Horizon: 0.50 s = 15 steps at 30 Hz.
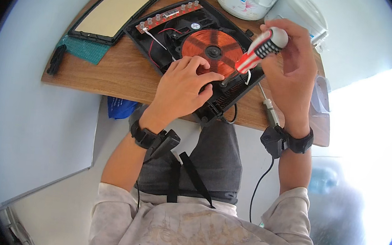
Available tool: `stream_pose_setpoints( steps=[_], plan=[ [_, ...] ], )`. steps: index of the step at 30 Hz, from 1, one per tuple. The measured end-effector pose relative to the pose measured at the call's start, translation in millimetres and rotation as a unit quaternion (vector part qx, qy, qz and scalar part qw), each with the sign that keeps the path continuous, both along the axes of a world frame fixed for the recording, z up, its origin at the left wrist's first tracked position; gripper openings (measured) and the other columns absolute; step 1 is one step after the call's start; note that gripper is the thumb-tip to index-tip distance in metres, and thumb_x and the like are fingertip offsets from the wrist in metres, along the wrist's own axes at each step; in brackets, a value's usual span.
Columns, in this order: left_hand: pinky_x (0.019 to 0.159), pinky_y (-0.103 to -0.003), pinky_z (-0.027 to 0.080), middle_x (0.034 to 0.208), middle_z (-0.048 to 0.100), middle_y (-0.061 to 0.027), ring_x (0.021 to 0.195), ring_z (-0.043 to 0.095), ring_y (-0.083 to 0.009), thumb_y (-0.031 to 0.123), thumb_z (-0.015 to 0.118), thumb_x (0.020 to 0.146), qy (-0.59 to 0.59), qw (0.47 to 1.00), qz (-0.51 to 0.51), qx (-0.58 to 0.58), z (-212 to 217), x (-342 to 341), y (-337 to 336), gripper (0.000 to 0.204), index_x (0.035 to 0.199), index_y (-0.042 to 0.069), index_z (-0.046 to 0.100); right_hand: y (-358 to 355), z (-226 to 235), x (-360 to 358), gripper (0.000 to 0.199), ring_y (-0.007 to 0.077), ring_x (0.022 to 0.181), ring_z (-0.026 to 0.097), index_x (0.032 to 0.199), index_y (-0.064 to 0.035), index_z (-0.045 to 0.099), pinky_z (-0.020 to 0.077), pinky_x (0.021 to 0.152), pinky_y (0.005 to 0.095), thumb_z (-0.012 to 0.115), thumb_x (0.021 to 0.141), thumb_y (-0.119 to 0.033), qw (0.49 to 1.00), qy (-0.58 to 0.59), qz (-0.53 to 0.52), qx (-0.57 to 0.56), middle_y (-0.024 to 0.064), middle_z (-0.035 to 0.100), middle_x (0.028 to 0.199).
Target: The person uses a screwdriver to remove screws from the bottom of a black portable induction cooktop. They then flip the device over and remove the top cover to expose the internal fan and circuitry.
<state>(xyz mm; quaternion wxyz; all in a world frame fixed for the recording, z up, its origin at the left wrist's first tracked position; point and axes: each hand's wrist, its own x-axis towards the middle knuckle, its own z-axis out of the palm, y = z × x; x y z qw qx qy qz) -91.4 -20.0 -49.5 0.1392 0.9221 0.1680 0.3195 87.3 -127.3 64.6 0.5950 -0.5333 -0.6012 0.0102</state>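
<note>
The opened induction cooker (pixel 198 52) lies on the wooden table (pixel 115 74), its copper coil (pixel 211 50) exposed at the centre. The left hand (pixel 180 90) rests on the cooker's near edge, fingers curled loosely, pressing down beside the coil and gripping nothing. The right hand (pixel 291 65) is closed around a red, white and black screwdriver (pixel 259 50), tip angled down at the coil's right side. This looks like working 1 screw; the next move calls for a seated, steady tip.
</note>
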Motion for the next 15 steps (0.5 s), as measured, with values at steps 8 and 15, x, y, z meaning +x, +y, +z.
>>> stream_pose_setpoints(
  steps=[8, 15],
  plan=[
    [0.098, -0.040, 0.047, 0.114, 0.060, -0.0003, 0.112, 0.059, -0.0222, 0.020, 0.072, 0.086, -0.022, 1.000, 0.011, 0.016, -2.2, 2.2, 0.3, 0.028, 0.112, 0.026, 0.079, -4.3, 8.5, -2.5, 0.037, 0.0222, 0.097, 0.070, 0.123, -0.0070, 0.068, 0.0548, 0.091, 0.0332, 0.074, 0.087, -0.007, 0.982, -0.175, -0.076, 0.003, 0.0108, 0.067, 0.112],
    [0.100, -0.041, 0.046, 0.113, 0.060, -0.0007, 0.114, 0.059, -0.0227, 0.021, 0.073, 0.086, -0.014, 1.000, 0.003, 0.002, -4.2, 2.3, 3.4, 0.029, 0.114, 0.026, 0.078, -9.4, 8.1, -0.1, 0.035, 0.0194, 0.097, 0.069, 0.122, -0.0070, 0.068, 0.0551, 0.092, 0.0328, 0.073, 0.087, -0.005, 0.986, -0.152, -0.072, -0.015, 0.0109, 0.067, 0.113]
  ],
)
